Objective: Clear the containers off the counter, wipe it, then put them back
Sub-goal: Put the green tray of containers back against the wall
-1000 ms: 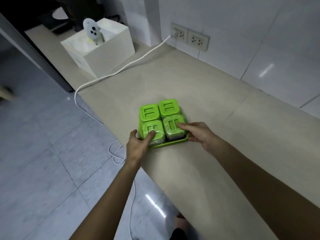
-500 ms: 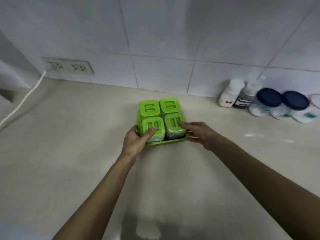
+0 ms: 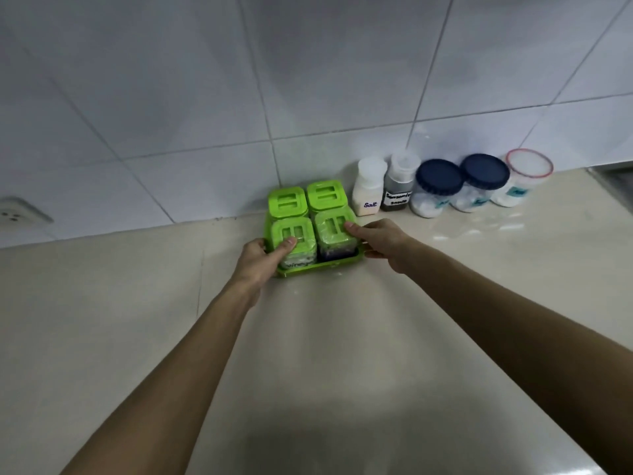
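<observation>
A green tray [image 3: 318, 268] holds several square jars with green lids [image 3: 310, 214], close to the tiled wall at the back of the beige counter [image 3: 342, 354]. My left hand [image 3: 262, 260] grips the tray's left front corner, thumb on the near left lid. On the tray's right side, my right hand [image 3: 380, 238] holds the edge with its thumb on the near right lid. To the right along the wall stand a white salt bottle [image 3: 369, 192], a dark seasoning bottle [image 3: 399, 183], two blue-lidded jars [image 3: 457, 185] and a red-rimmed jar [image 3: 522, 176].
A wall socket [image 3: 15, 212] sits low on the tiles at far left. A steel sink edge [image 3: 616, 181] shows at far right. The counter surface near the jars looks glossy and wet.
Both hands have carried the green tray from the counter's far left end, by the white box and cable, toward the wall beside the row of jars. The grip is unchanged.
</observation>
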Action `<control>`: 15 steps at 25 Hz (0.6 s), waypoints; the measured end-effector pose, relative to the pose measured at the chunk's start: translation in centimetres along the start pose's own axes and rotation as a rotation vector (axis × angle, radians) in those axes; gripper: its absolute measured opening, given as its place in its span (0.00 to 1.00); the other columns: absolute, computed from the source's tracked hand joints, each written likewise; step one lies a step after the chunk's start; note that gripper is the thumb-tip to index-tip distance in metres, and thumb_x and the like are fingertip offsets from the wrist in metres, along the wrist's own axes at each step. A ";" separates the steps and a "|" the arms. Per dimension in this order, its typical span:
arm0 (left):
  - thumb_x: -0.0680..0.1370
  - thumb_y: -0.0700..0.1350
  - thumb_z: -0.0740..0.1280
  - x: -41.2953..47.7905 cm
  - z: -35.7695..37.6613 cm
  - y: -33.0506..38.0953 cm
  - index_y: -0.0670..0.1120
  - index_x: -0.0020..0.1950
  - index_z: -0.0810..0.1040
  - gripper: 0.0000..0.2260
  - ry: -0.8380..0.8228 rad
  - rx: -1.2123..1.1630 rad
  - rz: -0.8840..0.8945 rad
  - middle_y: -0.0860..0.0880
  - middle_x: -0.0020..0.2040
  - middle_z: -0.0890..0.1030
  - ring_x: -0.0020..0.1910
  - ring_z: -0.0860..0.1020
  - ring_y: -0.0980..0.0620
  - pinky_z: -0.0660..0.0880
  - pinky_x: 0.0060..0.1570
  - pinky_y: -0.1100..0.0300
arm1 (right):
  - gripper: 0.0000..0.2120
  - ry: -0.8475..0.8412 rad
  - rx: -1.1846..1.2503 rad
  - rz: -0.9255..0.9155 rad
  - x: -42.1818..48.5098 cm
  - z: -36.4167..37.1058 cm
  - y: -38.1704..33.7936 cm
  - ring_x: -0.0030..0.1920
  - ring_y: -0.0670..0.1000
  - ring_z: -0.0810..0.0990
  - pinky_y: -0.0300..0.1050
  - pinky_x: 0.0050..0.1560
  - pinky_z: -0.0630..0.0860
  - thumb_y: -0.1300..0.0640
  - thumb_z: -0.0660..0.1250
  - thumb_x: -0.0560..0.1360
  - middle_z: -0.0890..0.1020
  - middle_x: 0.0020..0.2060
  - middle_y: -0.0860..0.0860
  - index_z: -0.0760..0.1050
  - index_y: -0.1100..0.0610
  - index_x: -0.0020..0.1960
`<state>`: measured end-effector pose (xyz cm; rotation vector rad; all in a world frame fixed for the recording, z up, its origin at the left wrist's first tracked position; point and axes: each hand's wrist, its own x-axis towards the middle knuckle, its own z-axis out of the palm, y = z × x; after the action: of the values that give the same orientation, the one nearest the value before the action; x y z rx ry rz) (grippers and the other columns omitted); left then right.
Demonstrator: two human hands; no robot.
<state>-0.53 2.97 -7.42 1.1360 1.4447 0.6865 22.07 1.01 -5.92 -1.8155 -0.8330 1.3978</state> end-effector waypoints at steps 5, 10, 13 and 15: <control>0.75 0.50 0.71 0.3 -0.6 -0.7 0.43 0.52 0.81 0.12 0.058 -0.031 0.023 0.51 0.40 0.82 0.30 0.80 0.65 0.74 0.31 0.71 | 0.24 -0.017 0.016 -0.015 -0.6 0.9 -1.3 0.34 0.46 0.73 0.37 0.35 0.71 0.49 0.69 0.74 0.77 0.43 0.55 0.75 0.69 0.58; 0.74 0.53 0.71 5.3 4.6 0.0 0.44 0.52 0.81 0.13 -0.057 0.027 0.041 0.50 0.43 0.83 0.37 0.80 0.58 0.74 0.31 0.70 | 0.21 0.123 0.122 0.038 3.5 -2.7 1.7 0.36 0.44 0.75 0.37 0.32 0.72 0.48 0.69 0.74 0.79 0.42 0.52 0.76 0.64 0.56; 0.71 0.55 0.73 6.5 5.2 1.2 0.43 0.50 0.82 0.17 -0.055 0.036 0.069 0.48 0.46 0.84 0.41 0.82 0.53 0.80 0.40 0.64 | 0.12 0.129 0.127 -0.006 3.6 -3.7 0.4 0.37 0.46 0.76 0.39 0.34 0.73 0.47 0.70 0.73 0.80 0.43 0.51 0.76 0.57 0.46; 0.68 0.60 0.74 7.3 5.7 1.8 0.41 0.54 0.80 0.25 -0.027 0.095 0.068 0.46 0.50 0.83 0.50 0.82 0.47 0.80 0.54 0.51 | 0.14 0.124 0.056 -0.007 4.1 -4.8 0.4 0.41 0.48 0.77 0.43 0.41 0.75 0.43 0.70 0.71 0.80 0.44 0.51 0.74 0.53 0.43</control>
<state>6.05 9.29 -9.99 1.2684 1.4338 0.6530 27.67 3.52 -7.57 -1.8350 -0.7283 1.2771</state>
